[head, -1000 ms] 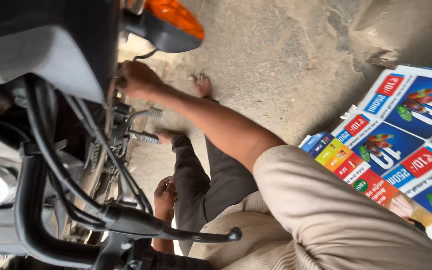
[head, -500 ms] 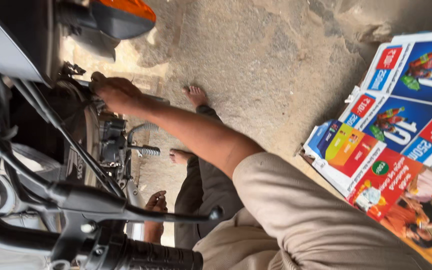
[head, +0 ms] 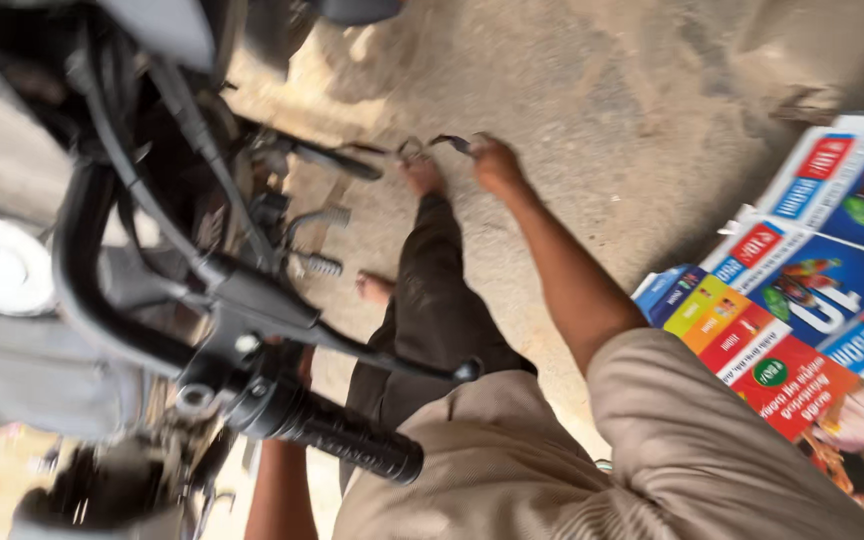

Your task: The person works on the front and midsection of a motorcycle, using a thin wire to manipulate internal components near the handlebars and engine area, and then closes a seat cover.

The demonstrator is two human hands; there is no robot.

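Note:
My right hand (head: pixel 497 165) reaches down to the sandy ground beside my bare foot (head: pixel 420 176). Its fingers are pinched on a small dark metal tool (head: pixel 444 141), which is blurred. My left forearm (head: pixel 280 492) rises at the bottom edge, and my left hand is hidden behind the black handlebar grip (head: pixel 337 432) of a motorcycle. The motorcycle fills the left side, with its footpeg (head: pixel 320 265) and cables close to my dark-trousered leg (head: pixel 432 300).
The brake lever (head: pixel 392 362) juts across my knees. A stack of colourful printed cartons (head: pixel 802 300) lies on the ground at the right. Bare, rough ground (head: pixel 602 90) stretches ahead of my right hand.
My right hand has left the motorcycle's engine area and swung right, down to the ground by my foot, where it closed on the small tool. The view has shifted too.

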